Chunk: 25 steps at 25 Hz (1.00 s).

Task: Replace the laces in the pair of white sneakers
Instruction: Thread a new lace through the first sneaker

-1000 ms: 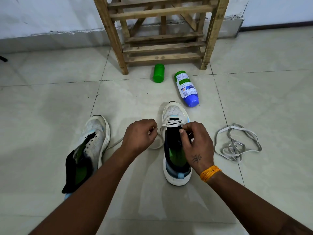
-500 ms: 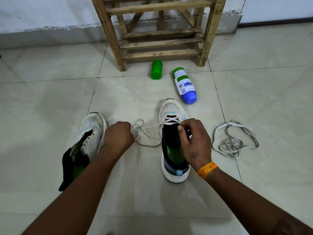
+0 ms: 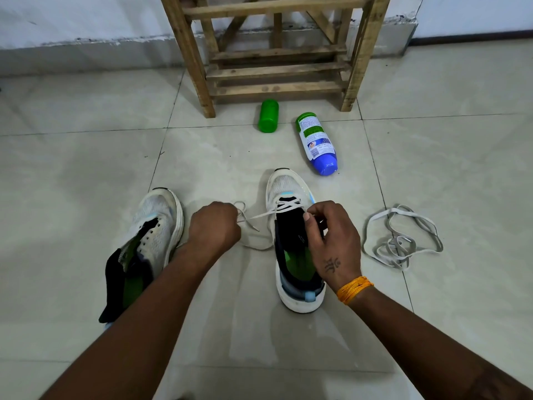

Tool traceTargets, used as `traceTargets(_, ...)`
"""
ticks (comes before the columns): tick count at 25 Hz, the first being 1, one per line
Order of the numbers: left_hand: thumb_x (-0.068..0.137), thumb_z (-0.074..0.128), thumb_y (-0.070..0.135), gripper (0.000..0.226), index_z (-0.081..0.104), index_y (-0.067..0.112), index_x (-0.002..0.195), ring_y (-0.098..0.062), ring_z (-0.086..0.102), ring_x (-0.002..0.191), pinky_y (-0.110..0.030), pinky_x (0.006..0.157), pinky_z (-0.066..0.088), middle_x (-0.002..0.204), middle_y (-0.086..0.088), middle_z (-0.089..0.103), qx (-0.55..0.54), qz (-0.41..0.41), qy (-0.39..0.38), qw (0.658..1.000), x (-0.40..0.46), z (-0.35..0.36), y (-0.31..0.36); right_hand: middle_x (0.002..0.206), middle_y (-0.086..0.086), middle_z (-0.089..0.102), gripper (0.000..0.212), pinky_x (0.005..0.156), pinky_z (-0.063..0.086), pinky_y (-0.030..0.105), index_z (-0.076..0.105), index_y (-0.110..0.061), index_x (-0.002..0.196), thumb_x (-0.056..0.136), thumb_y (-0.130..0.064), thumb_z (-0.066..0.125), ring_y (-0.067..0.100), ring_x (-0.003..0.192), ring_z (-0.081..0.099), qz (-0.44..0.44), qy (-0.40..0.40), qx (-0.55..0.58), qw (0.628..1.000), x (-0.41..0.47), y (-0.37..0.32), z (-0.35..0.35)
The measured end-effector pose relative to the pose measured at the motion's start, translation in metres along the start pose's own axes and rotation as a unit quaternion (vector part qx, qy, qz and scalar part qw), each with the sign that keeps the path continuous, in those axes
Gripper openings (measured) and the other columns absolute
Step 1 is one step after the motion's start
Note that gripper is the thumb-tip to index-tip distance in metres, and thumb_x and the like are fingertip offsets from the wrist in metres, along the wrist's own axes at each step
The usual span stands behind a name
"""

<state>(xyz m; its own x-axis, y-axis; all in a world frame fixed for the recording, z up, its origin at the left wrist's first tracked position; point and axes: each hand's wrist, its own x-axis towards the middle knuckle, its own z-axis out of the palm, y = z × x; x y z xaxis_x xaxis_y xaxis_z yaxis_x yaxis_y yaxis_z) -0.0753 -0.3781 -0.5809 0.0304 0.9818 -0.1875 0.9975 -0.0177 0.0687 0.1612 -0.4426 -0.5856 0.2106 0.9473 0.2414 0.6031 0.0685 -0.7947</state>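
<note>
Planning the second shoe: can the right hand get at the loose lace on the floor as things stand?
Probably yes, once freed. The loose lace lies bare on the tiles beside the right hand, nothing between them. But that hand now pinches the sneaker at its tongue, so it must let go first.

The right sneaker [image 3: 291, 241] stands upright on the floor, toe pointing away, a white lace [image 3: 284, 207] crossed through its front eyelets. The left sneaker [image 3: 150, 241] lies unlaced, tongue flopped out. A loose grey-white lace [image 3: 401, 241] lies coiled right of both.
</note>
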Motion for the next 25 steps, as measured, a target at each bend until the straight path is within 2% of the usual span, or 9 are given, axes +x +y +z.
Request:
traceTargets(3,0.086,0.069,0.039,0.022,0.071,0.029,0.105,-0.019,0.06,0.095,-0.033,0.071,0.048,0.098,0.006,0.064,-0.11,0.088,0.066,0.988,0.001,-0.004,0.02,0.09,-0.012,0.057,0.006,0.07,0.05,0.037,0.057,-0.027,0.097,0.1,-0.031,0.059,0.01,0.081,0.057,0.005,0.002,-0.006,1.0,-0.001,-0.001,0.001)
traceTargets(6,0.084,0.068,0.034,0.01,0.071,0.024,0.083,-0.012,0.06,0.082,-0.031,0.067,0.045,0.079,0.012,0.061,-0.222,0.138,0.103,0.96,-0.004,-0.007,0.036,0.09,-0.011,0.056,0.006,0.07,0.049,0.036,0.057,-0.026,0.097,0.1,-0.031,0.059,0.009,0.081,0.056,0.001,0.006,-0.01,1.0,-0.001,0.0,0.001)
traceTargets(8,0.08,0.062,0.032,0.019,0.069,0.016,0.071,-0.008,0.064,0.071,-0.03,0.068,0.051,0.071,0.007,0.066,-0.339,0.088,0.083,0.933,-0.009,-0.009,0.043,0.09,-0.011,0.056,0.005,0.07,0.049,0.035,0.057,-0.026,0.097,0.1,-0.03,0.06,0.009,0.08,0.056,-0.002,0.006,-0.009,1.0,-0.001,0.0,0.0)
traceTargets(10,0.092,0.059,0.037,0.038,0.068,0.007,0.069,-0.012,0.069,0.061,-0.032,0.064,0.055,0.068,-0.003,0.07,-0.435,-0.03,0.045,0.899,-0.005,-0.014,0.047,0.09,-0.011,0.056,0.005,0.07,0.049,0.035,0.057,-0.026,0.097,0.1,-0.029,0.06,0.009,0.08,0.056,-0.001,0.006,-0.008,1.0,-0.001,0.0,0.0)
traceTargets(12,0.101,0.055,0.045,0.048,0.069,0.007,0.075,-0.019,0.072,0.057,-0.033,0.057,0.053,0.072,-0.004,0.073,-0.408,-0.083,-0.011,0.909,0.003,-0.019,0.05,0.09,-0.011,0.056,0.005,0.069,0.049,0.036,0.057,-0.026,0.097,0.099,-0.03,0.06,0.009,0.079,0.056,0.002,0.004,-0.011,1.0,-0.001,0.0,0.001)
traceTargets(15,0.095,0.061,0.056,0.05,0.069,0.009,0.079,-0.021,0.072,0.066,-0.034,0.062,0.053,0.076,-0.004,0.074,-0.331,-0.054,-0.093,0.938,0.013,-0.02,0.054,0.089,-0.011,0.056,0.005,0.069,0.049,0.037,0.058,-0.025,0.097,0.099,-0.029,0.061,0.01,0.079,0.055,0.0,0.002,-0.013,1.0,0.0,-0.001,0.001)
traceTargets(18,0.094,0.069,0.044,0.039,0.063,0.011,0.074,-0.023,0.056,0.065,-0.031,0.063,0.046,0.07,-0.008,0.062,-0.427,-0.07,-0.169,0.886,0.018,-0.021,0.057,0.089,-0.011,0.056,0.005,0.07,0.049,0.037,0.057,-0.026,0.096,0.099,-0.028,0.061,0.011,0.08,0.055,0.002,0.001,-0.016,1.0,0.0,-0.002,0.001)
traceTargets(22,0.099,0.062,0.025,0.034,0.064,0.016,0.067,-0.022,0.052,0.069,-0.035,0.071,0.043,0.065,-0.003,0.059,-0.532,-0.085,-0.183,0.822,0.023,-0.035,0.058,0.088,-0.01,0.056,0.004,0.071,0.048,0.039,0.056,-0.026,0.096,0.099,-0.026,0.059,0.013,0.081,0.054,0.0,0.001,-0.033,0.999,0.0,-0.002,0.0)
traceTargets(25,0.102,0.06,0.034,0.038,0.062,0.017,0.067,-0.015,0.039,0.051,-0.025,0.055,0.033,0.056,0.001,0.047,-0.471,-0.073,-0.211,0.853,0.022,-0.046,0.055,0.089,-0.01,0.057,0.003,0.071,0.049,0.039,0.055,-0.026,0.097,0.099,-0.028,0.057,0.015,0.081,0.055,-0.002,0.001,-0.036,0.999,0.001,0.0,-0.001)
